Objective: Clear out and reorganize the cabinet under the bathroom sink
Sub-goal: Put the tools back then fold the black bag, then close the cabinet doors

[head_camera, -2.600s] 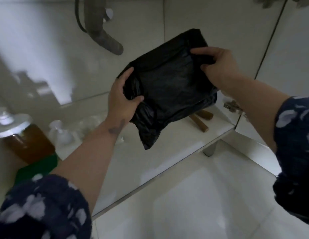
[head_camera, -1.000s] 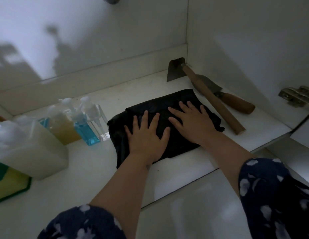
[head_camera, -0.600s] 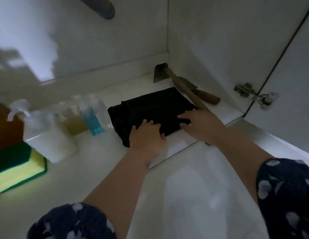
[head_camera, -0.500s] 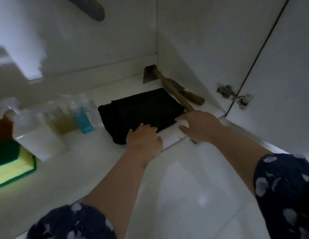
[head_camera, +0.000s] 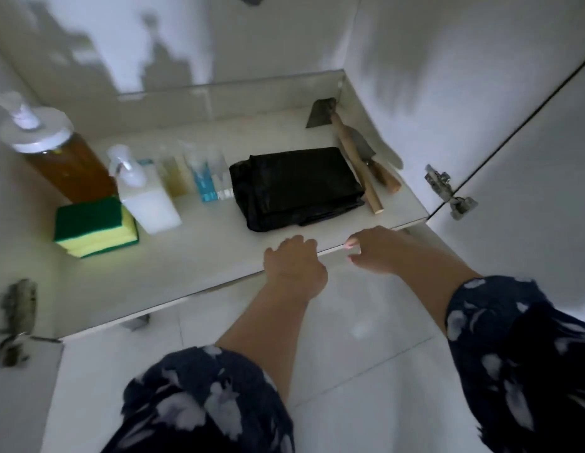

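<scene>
A folded black plastic bag [head_camera: 296, 186] lies flat on the white cabinet floor [head_camera: 193, 256], right of centre. My left hand [head_camera: 294, 266] hovers at the cabinet's front edge, fingers curled loosely, holding nothing. My right hand [head_camera: 376, 250] is beside it at the same edge, fingers bent and apart, also with nothing in it. Both hands are clear of the bag, a short way in front of it.
Two wooden-handled tools [head_camera: 356, 155] lie along the right wall. Left of the bag stand small clear bottles [head_camera: 203, 178], a white pump bottle [head_camera: 144, 194], an amber pump jar [head_camera: 59, 158] and a green-yellow sponge stack [head_camera: 95, 225]. The right door [head_camera: 529, 178] hangs open.
The bag went from held in the air to lying flat on the cabinet floor. Both hands pressed it down, then slid back off it to the front edge.
</scene>
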Motion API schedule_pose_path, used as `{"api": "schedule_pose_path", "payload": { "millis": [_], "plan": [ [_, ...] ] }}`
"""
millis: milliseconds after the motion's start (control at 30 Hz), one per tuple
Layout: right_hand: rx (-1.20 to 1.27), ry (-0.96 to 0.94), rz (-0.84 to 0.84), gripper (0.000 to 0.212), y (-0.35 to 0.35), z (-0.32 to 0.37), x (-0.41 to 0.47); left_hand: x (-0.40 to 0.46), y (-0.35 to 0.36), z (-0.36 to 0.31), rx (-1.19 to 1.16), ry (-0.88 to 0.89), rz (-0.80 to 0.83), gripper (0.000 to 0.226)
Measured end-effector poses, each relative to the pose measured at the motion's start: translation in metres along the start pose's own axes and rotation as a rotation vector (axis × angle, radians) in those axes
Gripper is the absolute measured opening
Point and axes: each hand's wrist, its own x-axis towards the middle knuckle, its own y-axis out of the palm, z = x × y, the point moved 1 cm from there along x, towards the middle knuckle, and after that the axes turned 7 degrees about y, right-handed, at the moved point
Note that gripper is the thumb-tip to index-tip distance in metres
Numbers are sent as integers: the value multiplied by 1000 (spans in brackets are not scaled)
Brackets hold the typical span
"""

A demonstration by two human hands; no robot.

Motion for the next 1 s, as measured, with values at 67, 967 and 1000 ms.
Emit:
{"api": "schedule_pose_path", "payload": {
  "millis": [67,967,1000],
  "plan": [
    [-27,-29,58,42,-10,14,-21,-25,-18,8,7,-40,39,48],
    [-186,-797,208,44,-241,201,-408,-493,-295,-17,-432,-857,-477,41],
    [-195,-853,185,44,-241,212,-417,-509,-295,-16,-388,-906,-541,44]
  ]
}}
